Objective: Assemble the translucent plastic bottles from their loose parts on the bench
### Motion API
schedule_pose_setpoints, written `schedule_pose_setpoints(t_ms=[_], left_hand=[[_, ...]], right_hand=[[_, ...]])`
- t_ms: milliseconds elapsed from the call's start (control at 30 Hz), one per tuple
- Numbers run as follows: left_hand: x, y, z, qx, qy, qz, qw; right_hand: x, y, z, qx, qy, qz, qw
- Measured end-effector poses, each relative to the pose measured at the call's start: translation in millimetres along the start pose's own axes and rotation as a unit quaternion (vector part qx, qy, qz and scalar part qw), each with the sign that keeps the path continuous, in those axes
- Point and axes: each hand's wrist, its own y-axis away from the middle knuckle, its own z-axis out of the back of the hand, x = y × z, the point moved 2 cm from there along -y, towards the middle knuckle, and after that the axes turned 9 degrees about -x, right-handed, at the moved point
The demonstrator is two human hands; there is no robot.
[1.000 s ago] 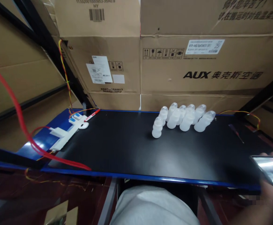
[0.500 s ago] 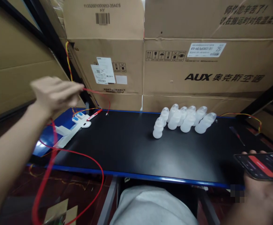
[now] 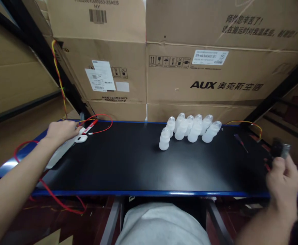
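Observation:
My left hand is lowered over the white power strip at the table's left end, covering part of it. Its fingers are bent together, and the red cable loops out beside the fingertips, its white-tipped end lying on the table. A red-and-white marker and a small white rounded object lie just right of this hand. Over the right end of the table, my right hand is closed on a phone, seen nearly edge-on and blurred.
Several frosted white bottles with clear caps stand grouped on the black tabletop. A screwdriver lies right of them. Large cardboard boxes wall off the back, and black rack posts slant at both sides.
My left hand has come down with the red cable from above the table to the power strip. My right hand has raised and turned the phone, so its screen no longer shows.

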Motion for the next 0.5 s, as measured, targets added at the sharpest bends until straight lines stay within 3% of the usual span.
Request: schedule_pose_setpoints(t_ms=[100,233,367,433,500], left_hand=[[6,-9,5.6,0.003,-0.026,0.075,0.997],[-16,-22,27.7,-0.081,-0.023,0.04,0.996],[-64,-22,85.6,-0.15,0.104,0.015,0.983],[-89,-14,124.7,-0.231,0.226,-0.039,0.945],[-105,-2,154.7,-0.248,0.304,-0.059,0.918]], right_hand=[[6,-13,1,0.094,0.029,0.058,0.993],[14,-6,-21,0.268,0.032,0.192,0.944],[8,20,-41,0.296,0.054,0.262,0.917],[2,30,-46,0.288,0.07,0.286,0.911],[-2,34,-48,0.287,0.075,0.29,0.91]])
